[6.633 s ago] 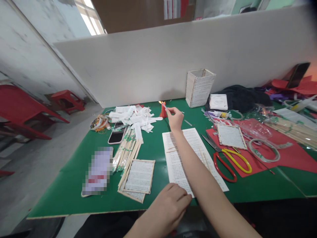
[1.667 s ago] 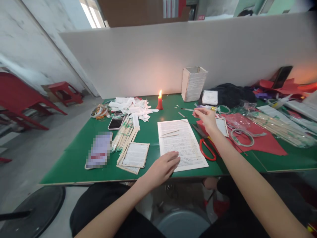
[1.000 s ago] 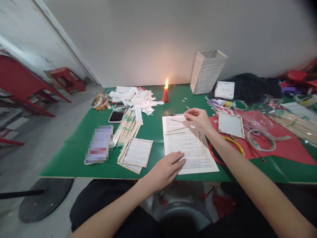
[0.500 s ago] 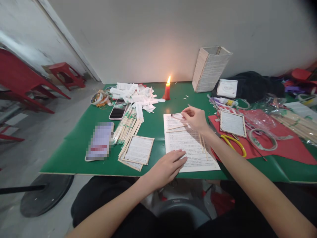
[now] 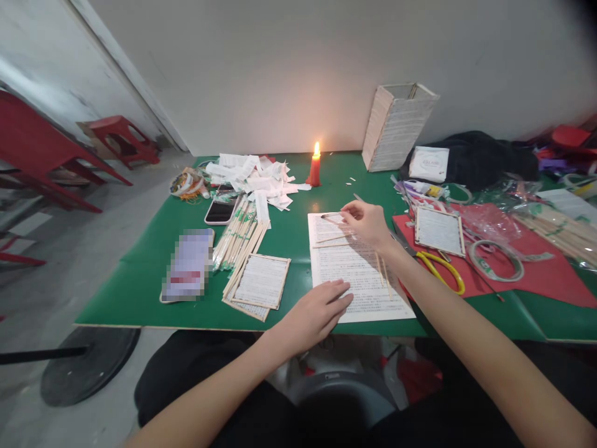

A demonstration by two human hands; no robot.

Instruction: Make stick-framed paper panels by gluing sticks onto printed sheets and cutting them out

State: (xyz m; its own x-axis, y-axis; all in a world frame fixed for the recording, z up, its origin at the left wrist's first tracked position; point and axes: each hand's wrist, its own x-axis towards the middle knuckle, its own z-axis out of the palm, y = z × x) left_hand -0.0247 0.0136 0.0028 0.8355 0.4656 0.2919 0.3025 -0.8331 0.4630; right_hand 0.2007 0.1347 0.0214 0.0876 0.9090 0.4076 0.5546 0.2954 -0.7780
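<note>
A printed paper sheet (image 5: pixel 359 280) lies on the green table (image 5: pixel 144 286) in front of me, with thin wooden sticks (image 5: pixel 383 269) on it. My right hand (image 5: pixel 368 223) pinches a slim clear stick (image 5: pixel 332 215) whose tip touches the sheet's top left corner. My left hand (image 5: pixel 314 314) rests with fingers flat on the sheet's near left edge, holding nothing. A lit red candle (image 5: pixel 316 169) stands behind the sheet.
Framed paper panels (image 5: pixel 260 283), a bundle of bamboo sticks (image 5: pixel 237 239), a phone (image 5: pixel 219 211) and paper scraps (image 5: pixel 254 180) lie left. A paper-clad box (image 5: pixel 396 127), scissors (image 5: pixel 441 267), tape ring (image 5: pixel 495 261) and red paper (image 5: pixel 536 280) sit right. Red chairs (image 5: pixel 41 155) stand left.
My right hand carried the slim stick from the candle flame out to the right, then back down onto the sheet's top corner. My left hand moved slightly further onto the sheet. The camera tilted down.
</note>
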